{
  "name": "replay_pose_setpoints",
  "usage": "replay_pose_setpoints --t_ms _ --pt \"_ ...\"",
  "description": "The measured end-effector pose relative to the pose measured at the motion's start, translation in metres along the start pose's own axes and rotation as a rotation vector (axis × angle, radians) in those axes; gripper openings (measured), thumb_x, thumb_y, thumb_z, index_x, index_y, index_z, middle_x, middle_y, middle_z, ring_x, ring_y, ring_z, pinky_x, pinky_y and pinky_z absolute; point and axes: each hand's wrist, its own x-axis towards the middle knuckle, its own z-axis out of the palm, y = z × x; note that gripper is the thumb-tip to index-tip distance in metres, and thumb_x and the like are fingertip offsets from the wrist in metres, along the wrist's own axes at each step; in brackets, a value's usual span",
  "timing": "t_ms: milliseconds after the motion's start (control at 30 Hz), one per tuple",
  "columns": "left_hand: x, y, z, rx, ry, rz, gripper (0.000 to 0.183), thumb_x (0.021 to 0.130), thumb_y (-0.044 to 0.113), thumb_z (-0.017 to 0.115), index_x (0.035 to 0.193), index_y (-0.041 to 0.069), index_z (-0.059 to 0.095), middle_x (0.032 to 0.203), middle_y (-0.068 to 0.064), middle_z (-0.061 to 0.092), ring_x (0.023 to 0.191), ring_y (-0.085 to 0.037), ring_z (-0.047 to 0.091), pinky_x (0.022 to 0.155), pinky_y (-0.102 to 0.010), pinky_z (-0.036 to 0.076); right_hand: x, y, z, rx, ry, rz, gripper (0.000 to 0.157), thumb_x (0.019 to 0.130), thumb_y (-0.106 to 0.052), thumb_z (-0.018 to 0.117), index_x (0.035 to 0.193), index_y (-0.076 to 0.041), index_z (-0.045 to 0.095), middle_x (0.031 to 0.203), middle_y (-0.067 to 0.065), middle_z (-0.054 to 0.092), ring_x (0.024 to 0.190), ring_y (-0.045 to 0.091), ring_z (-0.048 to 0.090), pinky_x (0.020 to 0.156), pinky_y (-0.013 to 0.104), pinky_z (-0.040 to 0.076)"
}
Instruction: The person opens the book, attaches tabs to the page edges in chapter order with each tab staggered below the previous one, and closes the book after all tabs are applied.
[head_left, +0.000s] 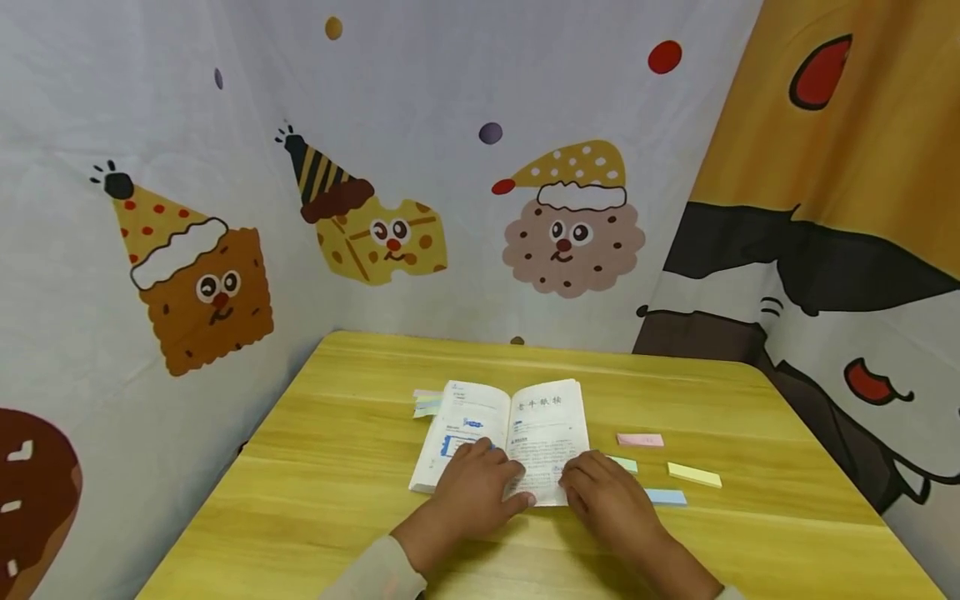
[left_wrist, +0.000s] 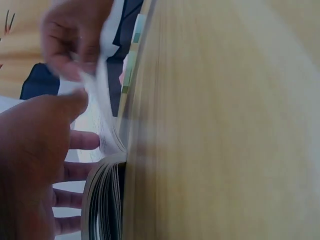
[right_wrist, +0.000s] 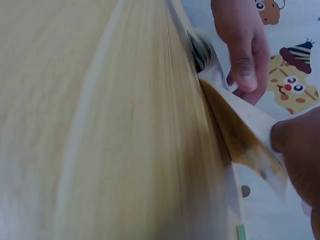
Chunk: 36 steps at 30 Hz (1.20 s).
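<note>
An open paperback book (head_left: 550, 417) lies on the wooden table, with printed Chinese characters heading its right page. My left hand (head_left: 480, 487) rests on the lower left page near the fold, fingers extended across the paper. At the right page's outer lower edge, my right hand (head_left: 611, 504) pinches the book's right-hand side between thumb and fingers. In the right wrist view that side of the book (right_wrist: 250, 115) is bent up off the table, with an orange-brown underside. The thick stack of left pages (left_wrist: 105, 200) shows below my left hand in the left wrist view.
Pastel sticky tabs (head_left: 427, 406) poke out beyond the book's left edge. Right of the book lie pink (head_left: 640, 440), green (head_left: 626, 465), yellow (head_left: 693, 475) and blue (head_left: 667, 497) sticky-note strips. Cartoon-printed fabric (head_left: 465, 317) surrounds the table (head_left: 322, 467).
</note>
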Motion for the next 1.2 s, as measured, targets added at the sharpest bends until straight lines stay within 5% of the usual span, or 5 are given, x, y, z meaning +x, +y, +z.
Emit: replay_pose_setpoints --t_ms 267,567,800,967,1200 --pt "0.003 0.002 0.005 -0.004 -0.003 -0.018 0.047 0.083 0.065 0.052 0.112 0.031 0.066 0.097 0.010 0.055 0.101 -0.018 0.044 0.097 -0.046 0.031 0.007 -0.007 -0.002 -0.033 0.143 0.032 0.019 0.096 -0.028 0.052 0.079 -0.018 0.055 0.088 -0.005 0.048 0.070 0.007 0.047 0.054 0.022 0.041" --pt "0.005 0.001 0.006 -0.153 0.184 -0.238 0.058 0.088 0.034 0.053 0.137 0.004 0.040 0.097 -0.006 0.061 0.086 -0.019 0.057 0.074 -0.036 0.047 -0.009 -0.005 0.009 0.073 -0.219 0.208 0.036 0.079 -0.031 0.076 0.110 -0.018 0.063 0.111 -0.005 0.062 0.101 0.013 0.059 0.080 0.034 0.050" --pt "0.006 -0.007 0.000 0.001 0.444 -0.494 0.096 0.079 0.014 0.072 0.152 0.025 0.010 0.135 -0.020 0.036 0.102 -0.033 0.052 0.052 -0.033 0.047 -0.008 0.002 0.005 0.107 -0.323 0.161 0.024 0.080 -0.024 0.075 0.101 -0.017 0.068 0.101 -0.008 0.064 0.095 0.012 0.059 0.081 0.035 0.049" --pt "0.004 -0.009 -0.002 0.225 0.202 -0.289 0.079 0.074 0.006 0.075 0.141 0.032 0.041 0.146 -0.014 0.030 0.135 -0.041 0.021 0.101 -0.059 0.026 -0.004 0.004 0.001 0.087 -0.332 0.087 0.014 0.080 -0.019 0.073 0.094 -0.016 0.071 0.101 -0.004 0.066 0.094 0.014 0.061 0.081 0.035 0.049" --pt "0.000 -0.002 0.003 0.033 -0.051 0.009 0.035 0.089 0.026 0.060 0.123 0.031 0.060 0.124 0.005 0.054 0.120 -0.026 0.042 0.096 -0.056 0.034 -0.003 0.002 0.002 0.016 -0.302 -0.034 0.006 0.076 -0.011 0.069 0.077 -0.018 0.069 0.100 -0.001 0.068 0.094 0.015 0.062 0.082 0.034 0.049"
